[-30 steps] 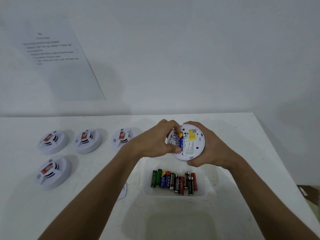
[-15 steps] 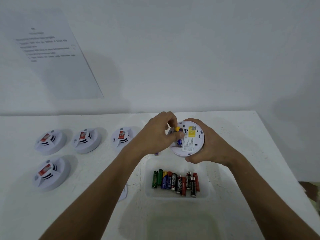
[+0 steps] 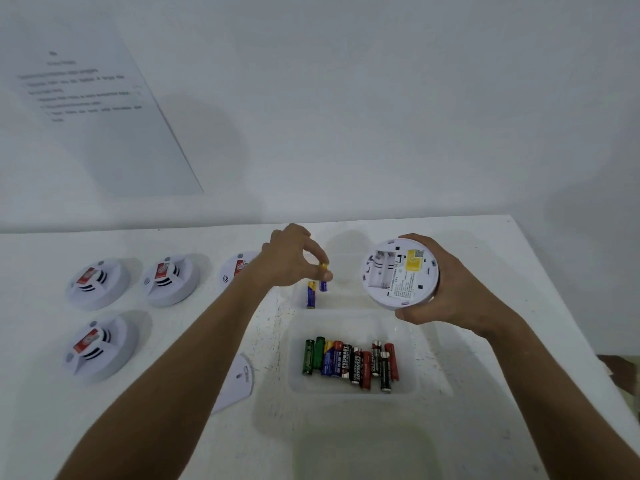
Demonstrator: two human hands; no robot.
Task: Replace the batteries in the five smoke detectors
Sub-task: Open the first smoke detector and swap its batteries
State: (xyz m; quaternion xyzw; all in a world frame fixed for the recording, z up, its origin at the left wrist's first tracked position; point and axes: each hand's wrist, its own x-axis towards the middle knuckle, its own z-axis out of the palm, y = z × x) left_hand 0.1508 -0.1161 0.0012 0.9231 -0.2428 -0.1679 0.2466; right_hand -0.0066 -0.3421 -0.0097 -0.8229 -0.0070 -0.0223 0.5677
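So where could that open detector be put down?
Bare table lies right of the two trays, past the right hand gripping the detector. The left side is crowded with four detectors; the near tray holds batteries.

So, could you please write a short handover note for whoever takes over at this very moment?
Left hand pinches a blue-yellow battery over the far clear tray, where one used battery already lies.
Right hand grips the opened detector, its battery bay empty.
Fresh batteries lie in the near tray; the detector's cover lies on the table.
Done: old cells out of this unit.
Left: drop this battery, refit, close; four detectors wait.
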